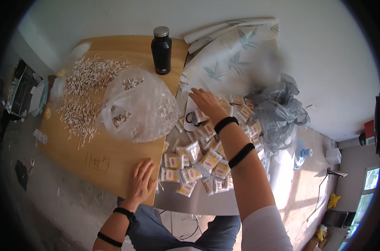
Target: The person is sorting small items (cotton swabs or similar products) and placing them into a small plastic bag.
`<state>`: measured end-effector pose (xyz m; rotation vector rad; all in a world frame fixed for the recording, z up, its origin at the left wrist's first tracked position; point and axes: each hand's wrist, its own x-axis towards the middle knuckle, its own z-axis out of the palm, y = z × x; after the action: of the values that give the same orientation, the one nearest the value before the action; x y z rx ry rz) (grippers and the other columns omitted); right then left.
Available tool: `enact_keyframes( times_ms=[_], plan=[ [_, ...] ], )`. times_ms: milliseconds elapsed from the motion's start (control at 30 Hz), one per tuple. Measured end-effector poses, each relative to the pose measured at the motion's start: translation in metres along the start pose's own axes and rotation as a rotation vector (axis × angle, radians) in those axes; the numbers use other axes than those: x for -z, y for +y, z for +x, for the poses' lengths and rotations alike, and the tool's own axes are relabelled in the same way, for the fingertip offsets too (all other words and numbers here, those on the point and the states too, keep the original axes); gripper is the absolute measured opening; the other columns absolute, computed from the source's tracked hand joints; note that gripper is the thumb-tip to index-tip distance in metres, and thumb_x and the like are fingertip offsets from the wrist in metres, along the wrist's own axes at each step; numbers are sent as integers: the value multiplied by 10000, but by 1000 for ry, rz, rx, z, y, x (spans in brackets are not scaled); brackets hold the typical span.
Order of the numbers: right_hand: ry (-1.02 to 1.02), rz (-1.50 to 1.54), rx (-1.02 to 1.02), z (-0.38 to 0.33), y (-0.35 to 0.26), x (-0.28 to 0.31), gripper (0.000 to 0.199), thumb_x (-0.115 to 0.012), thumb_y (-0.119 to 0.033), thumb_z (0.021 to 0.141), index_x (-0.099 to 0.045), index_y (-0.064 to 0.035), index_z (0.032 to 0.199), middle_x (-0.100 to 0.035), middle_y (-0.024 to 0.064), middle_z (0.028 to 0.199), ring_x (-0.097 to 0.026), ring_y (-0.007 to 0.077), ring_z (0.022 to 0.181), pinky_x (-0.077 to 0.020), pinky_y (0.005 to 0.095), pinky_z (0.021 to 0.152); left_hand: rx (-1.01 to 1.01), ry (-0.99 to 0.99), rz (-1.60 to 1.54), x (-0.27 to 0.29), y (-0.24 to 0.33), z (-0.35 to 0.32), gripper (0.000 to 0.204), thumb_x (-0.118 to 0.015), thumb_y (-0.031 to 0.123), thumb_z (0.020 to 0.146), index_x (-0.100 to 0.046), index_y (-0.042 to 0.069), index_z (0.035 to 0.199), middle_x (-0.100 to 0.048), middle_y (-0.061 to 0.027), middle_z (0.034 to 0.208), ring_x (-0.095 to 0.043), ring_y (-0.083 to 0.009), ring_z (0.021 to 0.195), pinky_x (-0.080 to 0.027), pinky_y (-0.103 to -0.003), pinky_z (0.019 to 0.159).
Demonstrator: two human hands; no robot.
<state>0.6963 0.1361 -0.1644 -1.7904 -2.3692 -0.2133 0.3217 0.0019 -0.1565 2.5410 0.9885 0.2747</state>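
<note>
Head view, looking down on a seated person at work. The left hand [140,180] lies flat, palm down, on the near edge of a wooden board [114,50], its fingers [144,167] spread and holding nothing. The right hand [203,101] reaches forward across the grey worktop [198,203] and rests on the far edge of a heap of small packets [206,161]; its fingers [195,93] are bent downward onto the heap, beside a white card with a black mark [190,119], and whether they pinch a packet cannot be told. Each forearm carries 2 black bands.

The small packets, clear sachets with yellow and pink labels, lie in a loose heap on the worktop just right of the board, running from near the left hand up to the right hand. On the board sit a clear plastic bag [141,106] partly filled with cotton swabs, and behind and left of it a scattered pile of loose cotton swabs [87,90]. A black bottle with a metal cap [161,50] stands upright at the board's far edge. A leaf-patterned cloth [236,58] lies beyond the heap, and a crumpled grey plastic bag [280,111] just right of it.
</note>
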Motion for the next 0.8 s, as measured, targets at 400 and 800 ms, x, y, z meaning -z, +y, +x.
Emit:
enact_keyframes(
  times_ms=[400,800],
  plan=[
    [-157,-176,165,57,33,-69,474,-525,-51,806,-461,-90,1274,-450,33,1336,-493,192,1107,-454,330,867,38,-58,-13,-6,1,8,619,-710,295,713,-494,36,1232,-392,-116,1368,-341,-335,1259,-300,-458,1045],
    [-121,-105,337,6,55,-35,131,-564,-42,718,-612,-52,840,-560,76,797,-587,256,824,-507,352,729,24,-9,2,-5,0,9,608,-689,300,725,-501,35,1240,-386,-104,1380,-345,-312,1265,-309,-451,1041]
  ],
)
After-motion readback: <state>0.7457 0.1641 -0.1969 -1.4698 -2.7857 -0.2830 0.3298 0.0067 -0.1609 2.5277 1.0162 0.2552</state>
